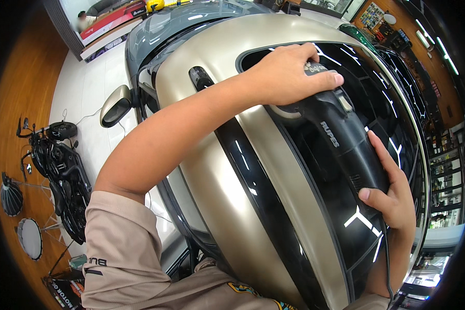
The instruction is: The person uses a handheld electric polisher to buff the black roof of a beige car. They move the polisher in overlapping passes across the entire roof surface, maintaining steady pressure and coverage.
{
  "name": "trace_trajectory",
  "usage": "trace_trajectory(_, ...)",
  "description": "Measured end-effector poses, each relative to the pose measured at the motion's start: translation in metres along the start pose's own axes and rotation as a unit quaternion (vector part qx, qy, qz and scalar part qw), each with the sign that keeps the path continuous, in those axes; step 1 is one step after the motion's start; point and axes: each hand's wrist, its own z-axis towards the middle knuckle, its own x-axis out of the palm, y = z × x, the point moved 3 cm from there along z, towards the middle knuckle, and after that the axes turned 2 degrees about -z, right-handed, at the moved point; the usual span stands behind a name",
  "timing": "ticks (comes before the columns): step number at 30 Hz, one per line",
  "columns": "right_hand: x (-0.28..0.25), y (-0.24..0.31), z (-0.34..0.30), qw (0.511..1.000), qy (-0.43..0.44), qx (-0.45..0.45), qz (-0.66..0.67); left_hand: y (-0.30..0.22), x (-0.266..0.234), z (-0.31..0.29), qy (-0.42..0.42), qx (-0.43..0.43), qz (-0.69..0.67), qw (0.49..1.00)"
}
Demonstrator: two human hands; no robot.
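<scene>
Head view: your left grip (289, 75) and right grip (396, 199) hold the long black plastic polisher (341, 132). It seems heavy and rigid; hold its front housing (323, 72) and rear barrel (367, 168).

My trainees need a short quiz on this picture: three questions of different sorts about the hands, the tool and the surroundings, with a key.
1. Multiple choice: what does the right hand hold?
A) a folded cloth
B) the rear part of the black power tool
C) a spray bottle

2. True or false: in the picture, the motorcycle stands to the left of the gold car.

3. Fill the gap: the person's ____ holds the tool's head end, while the cord trails from its other end.

Key: 1. B; 2. True; 3. left hand
</scene>
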Motion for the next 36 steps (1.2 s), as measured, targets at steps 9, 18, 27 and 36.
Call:
trace_trajectory(9,0.000,-0.011,-0.036,0.997,-0.056,0.048,-0.009,-0.023,0.020,-0.015,0.023,0.028,-0.021,0.999)
trace_trajectory(18,-0.010,-0.026,-0.062,0.992,-0.087,0.073,-0.051,-0.041,0.041,-0.022,0.008,0.096,-0.018,0.995)
trace_trajectory(27,-0.017,-0.030,-0.078,0.992,-0.087,0.093,-0.025,-0.054,0.053,-0.022,0.031,0.090,-0.037,0.995)
trace_trajectory(36,-0.008,-0.023,-0.063,0.992,-0.103,0.067,-0.006,-0.042,0.044,-0.017,-0.009,0.086,-0.016,0.996)
